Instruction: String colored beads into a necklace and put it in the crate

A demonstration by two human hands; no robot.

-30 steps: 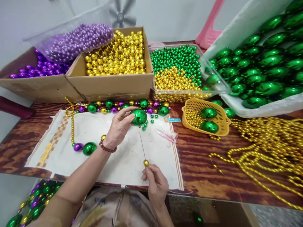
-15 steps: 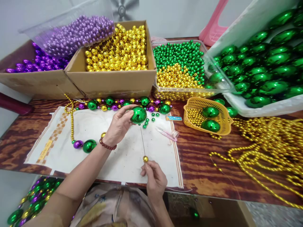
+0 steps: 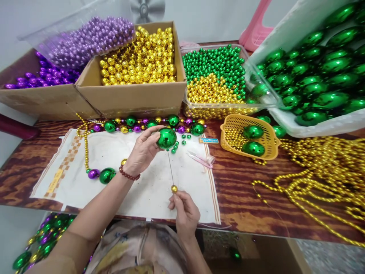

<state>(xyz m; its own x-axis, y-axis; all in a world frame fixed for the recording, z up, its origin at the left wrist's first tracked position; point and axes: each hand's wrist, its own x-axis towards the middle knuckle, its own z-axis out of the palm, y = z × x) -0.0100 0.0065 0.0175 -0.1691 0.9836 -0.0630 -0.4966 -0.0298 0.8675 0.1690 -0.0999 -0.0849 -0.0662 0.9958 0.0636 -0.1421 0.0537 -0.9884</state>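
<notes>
1. Over the near right part of the white cloth, a woven towel with striped borders, the right hand pinches narrowly at the near end of a needle, which the fingers hide. A smooth, shiny gold bead sits at the fingertips.
2. The needle, thin and straight, emerges from the bead above the cloth's right half. Its long axis runs away from the person, leaning slightly left, and its far end points toward the large green ball.
3. Above the cloth's far half, the left hand grips that glossy, rounded ball between thumb and fingers. A round-beaded bracelet circles the wrist.
4. Right of the cloth, gold bead strands heap on the wood-grained counter; nearer the cloth stands a slotted yellow basket.
5. Along the cloth's far edge lies a mixed strand of metallic balls.
6. Beyond the cloth stand a cardboard box of gold beads and a clear plastic tub.
</notes>
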